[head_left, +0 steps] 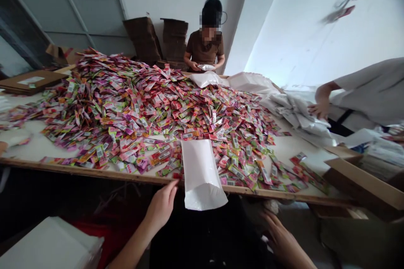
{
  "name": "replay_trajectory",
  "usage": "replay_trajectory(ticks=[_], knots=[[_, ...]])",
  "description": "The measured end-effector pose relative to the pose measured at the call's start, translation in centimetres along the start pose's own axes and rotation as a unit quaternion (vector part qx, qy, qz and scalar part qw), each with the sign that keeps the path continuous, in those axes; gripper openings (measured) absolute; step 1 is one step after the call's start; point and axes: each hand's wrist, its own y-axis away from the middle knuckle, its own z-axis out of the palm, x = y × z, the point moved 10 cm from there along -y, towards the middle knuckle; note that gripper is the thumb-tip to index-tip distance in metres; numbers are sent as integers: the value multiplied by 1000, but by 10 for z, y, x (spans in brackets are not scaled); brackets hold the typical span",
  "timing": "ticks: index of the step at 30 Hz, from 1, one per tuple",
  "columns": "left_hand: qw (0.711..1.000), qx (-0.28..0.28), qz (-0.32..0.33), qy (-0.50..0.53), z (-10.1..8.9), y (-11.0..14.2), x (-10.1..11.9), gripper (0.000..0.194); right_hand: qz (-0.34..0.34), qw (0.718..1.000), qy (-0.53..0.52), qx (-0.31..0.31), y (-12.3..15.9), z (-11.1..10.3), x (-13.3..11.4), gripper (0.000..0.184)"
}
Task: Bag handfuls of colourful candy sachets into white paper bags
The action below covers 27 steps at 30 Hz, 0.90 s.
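A white plastic mailer bag (202,168) lies over the table's front edge, its near end hanging out and bulging open toward me. My left hand (161,205) is just left of the bag, at the wooden edge. Its fingers are pressed together beside a small red piece (177,175); whether they grip anything is hidden. My right hand (275,229) is low on the right, below the table edge. Its fingers look stretched out and are blurred, close to a pale lump (270,206) under the edge. Behind the bag spreads a large heap of small colourful packets (151,109).
Across the table a person (206,46) holds a white bag (206,67). Another person's hand (320,109) rests on stacked white bags (293,111) at right. An open carton (366,176) stands at the right corner. A white box (50,246) is at lower left.
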Motion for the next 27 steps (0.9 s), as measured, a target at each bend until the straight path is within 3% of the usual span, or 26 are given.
replay_trajectory(ticks=[2,3,5,7,9,11,13,16,19,21,23,25,27], knots=[[986,46,109,-119,-7,-4,21,44,-80,996,0,37,-27,-4,-51,63],[971,26,175,-162,1,-5,32,49,-120,991,12,55,-41,-5,-78,61],[936,-68,283,-197,27,-3,44,52,-242,970,11,21,-63,5,-133,55],[917,-159,325,-169,44,2,42,46,-330,942,-20,-58,-70,22,-167,45],[935,-174,292,-102,45,-3,33,38,-320,939,-68,-106,-79,30,-173,33],[973,-106,201,-32,35,-16,19,30,-228,963,-114,-92,-96,28,-162,32],[996,-1,84,17,22,-28,0,34,-127,979,-156,-42,-116,21,-148,34],[992,117,-25,49,11,-38,-15,37,17,980,-195,22,-147,16,-129,33],[973,200,-76,88,-1,-45,-23,30,122,971,-204,-6,-168,26,-113,46],[962,162,-151,162,5,-50,-35,38,131,962,-234,-46,-173,32,-114,40],[934,41,-214,285,28,-51,-35,39,116,942,-307,-70,-169,32,-121,36],[883,-68,-215,411,44,-49,-11,39,90,892,-431,-98,-160,28,-131,38],[844,-112,-182,492,46,-49,20,43,62,815,-557,-147,-150,18,-142,44]])
